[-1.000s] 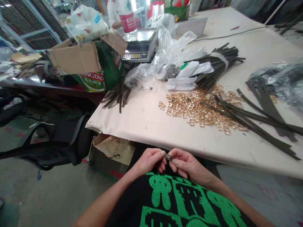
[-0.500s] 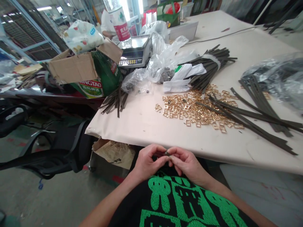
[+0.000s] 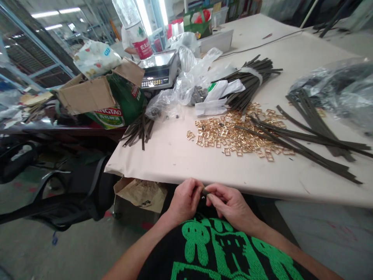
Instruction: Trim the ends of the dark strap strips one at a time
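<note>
My left hand [image 3: 184, 200] and my right hand [image 3: 230, 204] meet in my lap just below the near edge of the white table [image 3: 180, 155]. Between their fingertips they pinch a small dark strap piece [image 3: 205, 191]; most of it is hidden by the fingers. On the table ahead lies a spread of several gold buckles [image 3: 233, 134]. Loose dark straps [image 3: 300, 140] cross the buckles to the right. A tied bundle of dark straps [image 3: 250, 79] lies further back.
A green cardboard box [image 3: 110, 97] and a digital scale [image 3: 159, 72] stand at the back left, clear plastic bags [image 3: 192, 74] beside them. A grey plastic bag [image 3: 340, 89] lies far right. A black chair [image 3: 58, 194] stands left; an open carton [image 3: 140, 192] sits under the table.
My hands stay together on the small piece, fingers shifting slightly. The view has tilted up a little, so the table contents sit lower in the picture.
</note>
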Available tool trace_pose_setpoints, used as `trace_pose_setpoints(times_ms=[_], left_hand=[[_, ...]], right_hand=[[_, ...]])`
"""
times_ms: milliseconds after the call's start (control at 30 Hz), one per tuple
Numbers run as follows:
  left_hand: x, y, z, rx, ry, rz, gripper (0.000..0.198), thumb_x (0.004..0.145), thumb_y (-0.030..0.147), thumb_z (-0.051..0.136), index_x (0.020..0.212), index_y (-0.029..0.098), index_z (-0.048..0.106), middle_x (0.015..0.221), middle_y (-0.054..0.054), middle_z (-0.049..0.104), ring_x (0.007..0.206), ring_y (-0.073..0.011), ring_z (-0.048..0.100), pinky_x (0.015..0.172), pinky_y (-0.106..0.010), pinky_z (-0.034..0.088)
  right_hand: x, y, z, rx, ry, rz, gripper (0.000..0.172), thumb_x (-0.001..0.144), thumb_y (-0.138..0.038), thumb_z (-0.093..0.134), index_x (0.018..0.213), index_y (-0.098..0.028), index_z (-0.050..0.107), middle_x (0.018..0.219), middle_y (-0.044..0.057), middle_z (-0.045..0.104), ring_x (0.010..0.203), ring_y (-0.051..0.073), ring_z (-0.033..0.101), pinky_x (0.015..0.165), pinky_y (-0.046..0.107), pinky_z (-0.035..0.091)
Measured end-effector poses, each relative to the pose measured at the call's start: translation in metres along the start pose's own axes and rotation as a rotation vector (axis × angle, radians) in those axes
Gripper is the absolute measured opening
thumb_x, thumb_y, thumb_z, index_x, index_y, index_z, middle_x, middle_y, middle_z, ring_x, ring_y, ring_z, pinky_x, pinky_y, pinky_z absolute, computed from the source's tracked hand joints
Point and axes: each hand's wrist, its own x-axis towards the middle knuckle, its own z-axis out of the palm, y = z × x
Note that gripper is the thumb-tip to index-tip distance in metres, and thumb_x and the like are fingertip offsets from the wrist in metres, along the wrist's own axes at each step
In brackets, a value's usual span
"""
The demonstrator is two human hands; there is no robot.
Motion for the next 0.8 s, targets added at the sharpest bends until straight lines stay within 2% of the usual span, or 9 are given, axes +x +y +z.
trace_pose_setpoints(times_ms=[100, 200, 300, 400, 500, 567, 700, 800], left_hand=[[0.001, -0.001, 0.006, 0.048, -0.001, 0.05, 0.016, 0.094, 0.019, 0.042, 0.083, 0.02, 0.053, 0.075, -0.003, 0.059, 0.069, -0.0153, 0.053, 0.064, -0.026, 0.042], [0.003, -0.007, 0.008, 0.117, 0.044, 0.036, 0.017, 0.094, 0.018, 0.04, 0.082, 0.021, 0.052, 0.076, -0.003, 0.059, 0.07, -0.0162, 0.055, 0.066, -0.027, 0.042], [0.005, -0.013, 0.0, 0.184, 0.156, -0.06, 0.017, 0.093, 0.018, 0.04, 0.081, 0.021, 0.052, 0.077, -0.003, 0.061, 0.072, -0.0174, 0.056, 0.068, -0.028, 0.042], [0.003, -0.012, -0.017, 0.028, 0.165, -0.162, 0.017, 0.095, 0.024, 0.043, 0.082, 0.021, 0.053, 0.072, -0.001, 0.063, 0.068, -0.0164, 0.059, 0.068, -0.027, 0.043], [-0.001, -0.007, -0.029, -0.13, 0.049, -0.119, 0.029, 0.097, 0.03, 0.04, 0.075, 0.019, 0.056, 0.07, -0.002, 0.063, 0.067, -0.016, 0.059, 0.068, -0.027, 0.044], [-0.004, -0.008, -0.029, -0.115, -0.047, -0.089, 0.034, 0.096, 0.032, 0.04, 0.071, 0.019, 0.058, 0.07, -0.003, 0.062, 0.068, -0.0166, 0.058, 0.068, -0.027, 0.044], [-0.01, -0.028, -0.005, 0.079, -0.238, -0.182, 0.028, 0.092, 0.034, 0.047, 0.074, 0.019, 0.061, 0.072, -0.004, 0.064, 0.068, -0.0175, 0.059, 0.065, -0.027, 0.044], [-0.009, -0.05, 0.018, 0.138, -0.433, -0.215, 0.015, 0.086, 0.03, 0.056, 0.079, 0.022, 0.066, 0.078, -0.003, 0.068, 0.073, -0.0192, 0.063, 0.067, -0.027, 0.047]], right_hand=[[0.0, -0.001, -0.002, -0.002, 0.006, 0.003, 0.014, 0.089, -0.025, 0.053, 0.096, -0.02, 0.064, 0.069, -0.002, 0.064, 0.042, 0.007, 0.049, 0.04, 0.018, 0.038], [-0.002, -0.004, -0.004, -0.013, 0.006, -0.006, 0.013, 0.088, -0.026, 0.055, 0.094, -0.02, 0.065, 0.068, -0.002, 0.064, 0.041, 0.006, 0.047, 0.039, 0.019, 0.036], [-0.004, -0.005, -0.006, 0.006, 0.019, -0.009, 0.013, 0.087, -0.029, 0.058, 0.094, -0.02, 0.065, 0.067, -0.002, 0.064, 0.039, 0.006, 0.045, 0.037, 0.019, 0.034], [-0.004, -0.003, -0.008, 0.12, 0.033, 0.057, 0.019, 0.086, -0.036, 0.059, 0.095, -0.02, 0.062, 0.066, -0.003, 0.062, 0.038, 0.006, 0.043, 0.037, 0.019, 0.032], [-0.003, -0.002, -0.015, 0.197, 0.056, 0.108, 0.026, 0.087, -0.044, 0.058, 0.096, -0.019, 0.058, 0.065, -0.004, 0.061, 0.038, 0.006, 0.043, 0.039, 0.019, 0.031], [-0.005, -0.004, -0.025, 0.137, 0.053, 0.116, 0.027, 0.089, -0.046, 0.055, 0.093, -0.019, 0.059, 0.065, -0.003, 0.06, 0.04, 0.007, 0.046, 0.042, 0.02, 0.033], [-0.022, -0.015, -0.062, -0.249, 0.076, 0.129, 0.029, 0.094, -0.044, 0.049, 0.08, -0.021, 0.061, 0.064, -0.002, 0.062, 0.048, 0.012, 0.056, 0.049, 0.023, 0.041], [-0.036, -0.027, -0.105, -0.562, 0.234, 0.106, 0.027, 0.095, -0.042, 0.046, 0.083, -0.025, 0.063, 0.064, -0.001, 0.064, 0.053, 0.016, 0.061, 0.053, 0.026, 0.043]])
